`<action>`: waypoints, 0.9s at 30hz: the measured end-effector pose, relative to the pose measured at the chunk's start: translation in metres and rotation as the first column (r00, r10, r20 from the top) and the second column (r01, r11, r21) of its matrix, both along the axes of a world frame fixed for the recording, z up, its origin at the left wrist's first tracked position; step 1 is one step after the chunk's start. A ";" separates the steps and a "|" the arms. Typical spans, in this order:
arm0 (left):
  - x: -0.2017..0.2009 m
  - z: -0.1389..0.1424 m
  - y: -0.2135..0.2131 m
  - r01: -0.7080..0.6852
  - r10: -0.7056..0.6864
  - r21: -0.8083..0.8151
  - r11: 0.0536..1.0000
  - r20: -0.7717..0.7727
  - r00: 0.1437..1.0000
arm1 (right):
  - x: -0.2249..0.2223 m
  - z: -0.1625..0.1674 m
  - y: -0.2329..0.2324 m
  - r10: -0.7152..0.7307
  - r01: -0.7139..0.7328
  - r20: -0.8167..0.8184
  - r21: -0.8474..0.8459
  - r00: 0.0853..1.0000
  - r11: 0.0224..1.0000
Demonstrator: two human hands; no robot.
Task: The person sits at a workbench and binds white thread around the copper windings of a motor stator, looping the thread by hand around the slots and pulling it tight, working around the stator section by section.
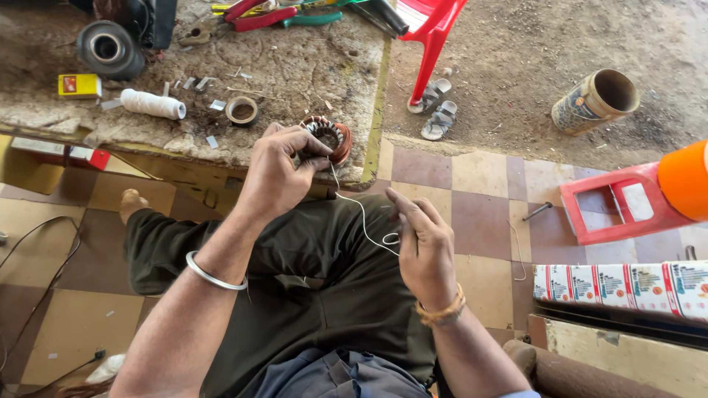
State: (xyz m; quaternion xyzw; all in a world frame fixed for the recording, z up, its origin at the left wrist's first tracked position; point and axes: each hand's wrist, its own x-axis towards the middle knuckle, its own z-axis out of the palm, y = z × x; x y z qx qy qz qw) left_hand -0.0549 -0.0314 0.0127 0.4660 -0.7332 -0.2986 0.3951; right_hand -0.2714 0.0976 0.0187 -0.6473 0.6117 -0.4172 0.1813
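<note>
Head view: left hand (276, 173) clenched around copper-wound stator coil (327, 138), holding it at edge of worn table (295, 66). Right hand (422, 243) pinches white thread (363, 221) running up to coil, slack loop near fingers. Judged: lacing of windings under way, thread not pulled tight, part of coil hidden by fingers, so amount tied cannot be told. Thread spool (153, 104), tape roll (241, 110), pliers (265, 15) lie on table; sandals (436, 109) on ground beyond.

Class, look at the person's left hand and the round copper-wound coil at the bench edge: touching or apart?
Touching. The head view shows the left hand with its fingers curled over the near rim of the copper-wound coil, no gap between them.
</note>
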 end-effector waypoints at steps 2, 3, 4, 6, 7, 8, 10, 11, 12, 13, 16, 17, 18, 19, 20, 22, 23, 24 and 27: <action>-0.001 0.000 0.000 0.012 -0.012 -0.022 1.000 0.010 1.000 | 0.005 0.003 -0.011 0.015 -0.014 0.006 -0.090 1.000 0.996; -0.001 0.000 0.000 0.010 -0.010 -0.032 0.999 0.017 1.000 | 0.009 0.004 -0.016 0.023 -0.017 0.055 -0.102 0.998 0.995; 0.000 0.000 0.000 0.013 -0.012 -0.028 1.000 0.006 1.000 | 0.012 0.004 -0.021 0.034 -0.021 0.106 -0.114 0.994 0.993; -0.001 0.000 0.000 0.019 -0.019 -0.027 0.999 -0.015 1.000 | 0.019 0.002 -0.030 0.038 -0.018 0.114 -0.171 0.993 0.985; 0.000 0.001 0.000 0.015 -0.016 -0.031 0.999 -0.013 1.000 | 0.022 0.001 -0.034 0.028 -0.012 0.070 -0.212 0.997 0.977; 0.000 0.001 0.000 0.014 -0.014 -0.032 0.999 -0.011 1.000 | 0.025 -0.001 -0.038 0.013 -0.006 0.026 -0.250 1.000 0.968; 0.000 0.001 0.000 0.016 -0.016 -0.024 1.000 -0.007 1.000 | 0.029 -0.003 -0.042 0.012 -0.022 -0.036 -0.269 0.999 0.963; 0.000 0.000 0.000 0.017 -0.017 -0.013 1.000 -0.004 1.000 | 0.030 -0.004 -0.044 0.011 -0.029 -0.067 -0.277 0.998 0.960; 0.000 0.000 0.000 0.018 -0.018 -0.003 1.000 -0.001 1.000 | 0.030 -0.004 -0.045 0.013 -0.022 -0.037 -0.246 0.999 0.969; 0.000 0.000 0.000 0.020 -0.020 -0.015 1.000 -0.006 1.000 | 0.030 -0.004 -0.046 0.016 -0.018 -0.008 -0.215 1.000 0.976; 0.002 -0.001 0.000 0.013 -0.014 -0.034 0.999 -0.025 1.000 | 0.029 -0.001 -0.048 -0.027 0.017 -0.057 -0.170 0.998 0.985; 0.003 -0.001 0.000 0.011 -0.012 -0.036 0.999 -0.034 0.999 | 0.029 -0.001 -0.048 -0.052 0.035 -0.096 -0.166 0.994 0.985; 0.004 -0.001 0.001 0.011 -0.013 -0.037 0.999 -0.043 0.999 | 0.029 0.000 -0.048 -0.018 0.007 -0.076 -0.150 0.997 0.989; 0.004 -0.002 0.000 0.013 -0.015 -0.040 0.999 -0.043 0.999 | 0.029 0.000 -0.048 0.012 -0.020 -0.054 -0.134 0.998 0.991; 0.004 -0.002 0.000 0.017 -0.019 -0.044 0.999 -0.043 0.999 | 0.030 0.000 -0.048 0.041 -0.045 -0.031 -0.119 0.999 0.992; 0.004 -0.003 -0.001 0.020 -0.022 -0.039 0.999 -0.044 0.999 | 0.031 -0.001 -0.047 0.019 -0.016 0.111 -0.032 0.994 0.999; 0.003 -0.004 -0.001 0.018 -0.019 -0.031 0.999 -0.045 0.999 | 0.032 -0.002 -0.047 0.005 -0.007 0.182 0.012 0.983 1.000; 0.003 -0.004 -0.001 0.013 -0.014 -0.025 1.000 -0.045 0.999 | 0.033 -0.003 -0.047 -0.006 0.006 0.193 0.002 0.981 1.000; 0.003 -0.004 0.001 -0.002 0.002 -0.005 1.000 -0.058 0.998 | 0.033 -0.007 -0.046 -0.006 0.016 0.184 -0.050 0.983 0.999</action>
